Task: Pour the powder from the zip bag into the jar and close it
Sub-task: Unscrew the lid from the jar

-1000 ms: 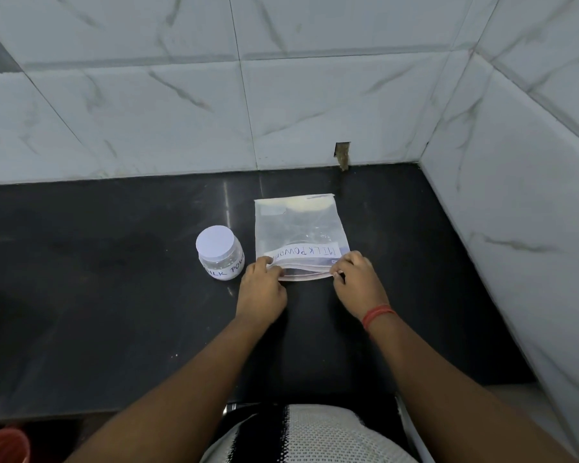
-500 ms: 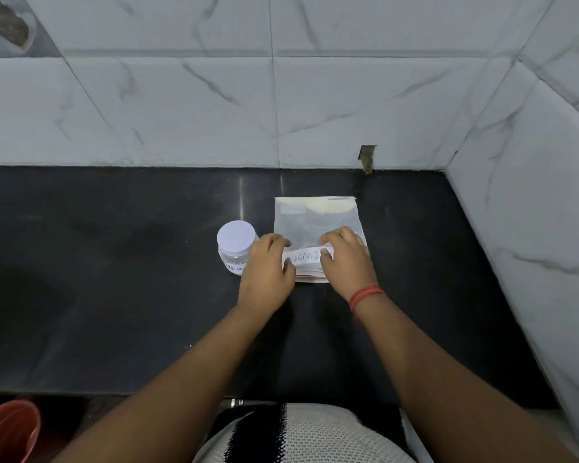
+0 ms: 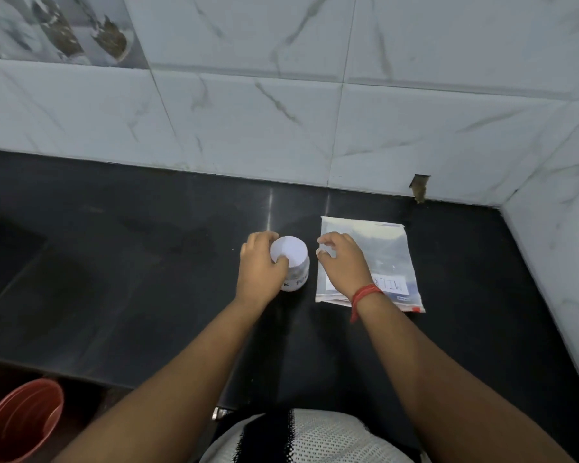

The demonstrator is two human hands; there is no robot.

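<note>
Gripping the jar with my left hand, lid on; my right hand hovers half-open, empty, over the zip bag just right.

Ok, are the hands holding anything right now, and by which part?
The left hand grips the jar around its side, fingers at the white lid. The right hand holds nothing; it hangs open above the zip bag.

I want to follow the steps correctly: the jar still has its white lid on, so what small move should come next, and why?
Probably the right hand should reach to the lid and unscrew it. The left hand grips the jar, the right hovers open beside it above the zip bag, and no powder can go in while the jar is closed.
</note>
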